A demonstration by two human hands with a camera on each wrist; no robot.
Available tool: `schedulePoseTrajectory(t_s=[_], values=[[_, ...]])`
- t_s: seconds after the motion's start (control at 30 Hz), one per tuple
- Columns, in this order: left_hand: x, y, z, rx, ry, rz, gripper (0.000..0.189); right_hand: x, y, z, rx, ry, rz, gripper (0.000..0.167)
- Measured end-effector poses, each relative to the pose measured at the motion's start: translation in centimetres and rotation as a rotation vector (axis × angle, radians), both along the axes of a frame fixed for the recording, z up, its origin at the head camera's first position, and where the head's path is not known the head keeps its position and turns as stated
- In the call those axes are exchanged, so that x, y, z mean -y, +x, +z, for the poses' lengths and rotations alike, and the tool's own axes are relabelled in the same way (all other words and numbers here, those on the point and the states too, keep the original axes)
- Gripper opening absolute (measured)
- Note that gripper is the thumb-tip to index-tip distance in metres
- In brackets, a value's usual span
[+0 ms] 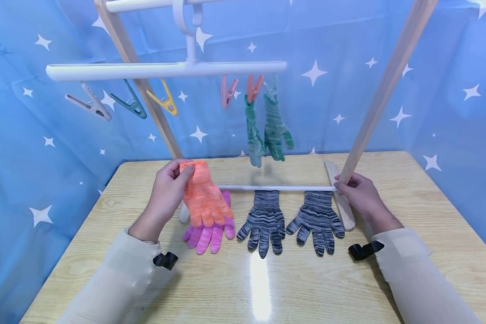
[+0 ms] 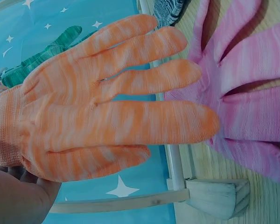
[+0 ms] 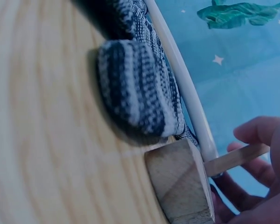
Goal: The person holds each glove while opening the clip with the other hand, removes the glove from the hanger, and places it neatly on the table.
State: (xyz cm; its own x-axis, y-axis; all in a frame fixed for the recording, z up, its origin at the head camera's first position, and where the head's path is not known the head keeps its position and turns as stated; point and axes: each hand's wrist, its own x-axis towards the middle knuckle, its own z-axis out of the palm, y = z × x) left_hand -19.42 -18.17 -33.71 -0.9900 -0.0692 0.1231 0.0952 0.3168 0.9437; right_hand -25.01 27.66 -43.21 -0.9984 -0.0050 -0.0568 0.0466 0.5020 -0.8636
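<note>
My left hand (image 1: 171, 189) pinches the cuff of an orange striped knit glove (image 1: 204, 198), its fingers hanging downward. Behind and below it lies a pink glove (image 1: 210, 238), partly covered by the orange one in the head view. Around the foot of the rack's right wooden post (image 1: 354, 157), the thumb and fingers of my right hand (image 1: 360, 195) are curled. Two black-and-grey striped gloves, one (image 1: 263, 222) in the middle and one (image 1: 317, 222) at the right, lie with their cuffs at the white lower bar (image 1: 291, 188).
Above the table (image 1: 210, 288), a white hanger (image 1: 166, 70) hangs from the rack's top bar. Two green gloves dangle from its clothespins, a red one (image 1: 254, 87) and a pale one. Other clothespins, among them a yellow one (image 1: 166, 99), hold nothing. A blue starred cloth (image 1: 348, 67) surrounds the table.
</note>
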Motion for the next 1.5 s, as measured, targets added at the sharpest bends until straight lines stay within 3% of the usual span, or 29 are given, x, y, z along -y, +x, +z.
schedulePoseTrajectory(t_s=[0.5,0.97,1.3,1.5], values=[[2.3,0.3,-0.8,0.011,0.026,0.044,0.036,-0.1,0.0,0.3,0.004,0.028,-0.005,0.047],[4.8,0.4,-1.4,0.071,-0.066,0.121,0.041,-0.1,0.0,0.2,0.008,0.041,-0.002,0.048],[7.0,-0.4,-2.4,0.159,-0.201,0.154,0.047,0.0,0.0,0.2,0.004,0.043,0.006,0.048],[8.4,-1.3,-2.7,0.148,-0.25,0.132,0.045,0.1,0.0,0.3,-0.001,0.051,0.002,0.048]])
